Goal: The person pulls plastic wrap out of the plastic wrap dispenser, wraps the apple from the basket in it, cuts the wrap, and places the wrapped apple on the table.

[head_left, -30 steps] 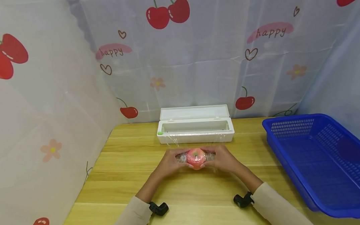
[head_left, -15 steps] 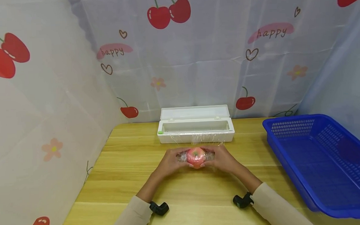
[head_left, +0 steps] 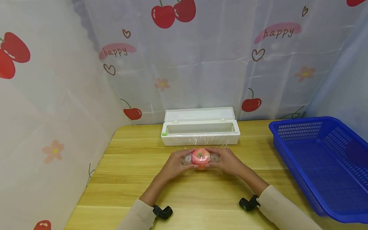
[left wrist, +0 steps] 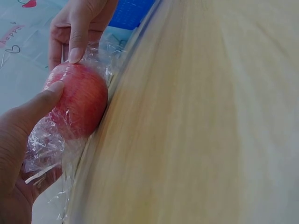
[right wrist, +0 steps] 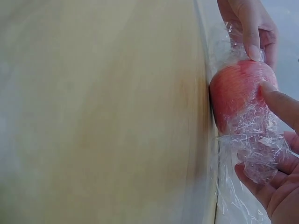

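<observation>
clock centred on the apple [head_left: 200,159], head view. left hand [head_left: 174,165] is sitting at 9, curling round that flank: thumb toward 6, fingers toward 12, gap about as wide as the fruit. clear film [head_left: 187,159] is bunching inside its arch. white box [head_left: 200,140] is lying at 12, lid [head_left: 199,114] raised, film glints crossing its front; can't tell if that piece is joining the apple's wrap. apple is sitting between both hands over the wooden table [head_left: 203,206], stem dimple facing up; contact below, can't tell. fruit is near round; the wrapped bundle's long axis is running 9 to 3, in line with both hands, so neither is nearer. right hand [head_left: 229,162] is mirroring at 3, same span, same hold. blue basket [head_left: 298,131] is standing beyond it, roughly 3. right wrist view is showing loose film trailing by the right fingers; head view is hiding most of that.
</observation>
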Action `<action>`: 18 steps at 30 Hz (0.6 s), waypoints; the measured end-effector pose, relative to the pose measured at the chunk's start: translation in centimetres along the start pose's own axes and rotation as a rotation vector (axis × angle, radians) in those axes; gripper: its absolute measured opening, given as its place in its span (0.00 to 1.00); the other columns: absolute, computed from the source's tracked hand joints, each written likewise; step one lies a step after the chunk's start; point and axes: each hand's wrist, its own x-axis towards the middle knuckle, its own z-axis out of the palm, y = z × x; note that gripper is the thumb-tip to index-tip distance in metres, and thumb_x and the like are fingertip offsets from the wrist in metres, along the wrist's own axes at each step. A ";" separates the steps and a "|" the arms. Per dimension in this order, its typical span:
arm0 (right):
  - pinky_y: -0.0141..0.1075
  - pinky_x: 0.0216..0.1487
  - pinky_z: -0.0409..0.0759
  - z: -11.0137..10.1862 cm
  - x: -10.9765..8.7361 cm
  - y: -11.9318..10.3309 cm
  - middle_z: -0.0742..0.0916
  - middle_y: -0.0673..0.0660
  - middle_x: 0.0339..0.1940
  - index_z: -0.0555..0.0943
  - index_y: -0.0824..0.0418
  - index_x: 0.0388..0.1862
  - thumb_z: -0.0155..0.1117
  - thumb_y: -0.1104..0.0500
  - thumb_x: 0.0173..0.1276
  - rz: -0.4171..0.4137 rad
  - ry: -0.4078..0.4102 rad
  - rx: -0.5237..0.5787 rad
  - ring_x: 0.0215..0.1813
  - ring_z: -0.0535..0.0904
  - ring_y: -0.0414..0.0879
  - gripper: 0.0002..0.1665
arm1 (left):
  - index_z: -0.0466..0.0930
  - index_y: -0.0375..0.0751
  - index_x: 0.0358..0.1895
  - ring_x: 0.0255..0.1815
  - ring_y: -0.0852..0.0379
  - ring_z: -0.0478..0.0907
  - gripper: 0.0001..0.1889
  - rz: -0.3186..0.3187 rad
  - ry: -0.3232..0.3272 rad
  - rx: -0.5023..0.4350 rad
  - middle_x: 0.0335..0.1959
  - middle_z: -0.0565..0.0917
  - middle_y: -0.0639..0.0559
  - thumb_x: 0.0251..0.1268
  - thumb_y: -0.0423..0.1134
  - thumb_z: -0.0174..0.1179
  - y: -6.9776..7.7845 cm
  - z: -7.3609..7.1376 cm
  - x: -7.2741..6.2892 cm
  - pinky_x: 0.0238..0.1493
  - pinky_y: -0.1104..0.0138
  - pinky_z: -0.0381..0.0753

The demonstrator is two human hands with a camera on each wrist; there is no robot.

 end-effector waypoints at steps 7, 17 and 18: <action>0.54 0.67 0.75 -0.1 0.2 -0.2 0.86 0.56 0.60 0.80 0.60 0.66 0.82 0.53 0.57 0.007 -0.020 -0.003 0.65 0.79 0.53 0.38 | 0.78 0.43 0.67 0.65 0.54 0.78 0.34 -0.012 -0.012 0.019 0.62 0.83 0.49 0.58 0.49 0.75 -0.1 -0.1 0.0 0.67 0.59 0.76; 0.55 0.66 0.75 -0.4 0.5 -0.1 0.86 0.59 0.59 0.80 0.64 0.65 0.82 0.54 0.56 -0.021 -0.019 -0.030 0.63 0.80 0.55 0.38 | 0.81 0.45 0.65 0.59 0.50 0.81 0.27 -0.074 0.082 0.014 0.58 0.85 0.49 0.65 0.49 0.70 0.0 -0.9 -0.1 0.58 0.53 0.83; 0.55 0.66 0.75 -0.5 0.6 -0.1 0.86 0.59 0.59 0.80 0.64 0.65 0.82 0.55 0.56 -0.019 -0.020 -0.027 0.63 0.80 0.55 0.38 | 0.82 0.45 0.64 0.58 0.51 0.82 0.26 -0.085 0.109 0.013 0.57 0.86 0.49 0.65 0.49 0.70 0.0 -1.1 -0.1 0.57 0.53 0.83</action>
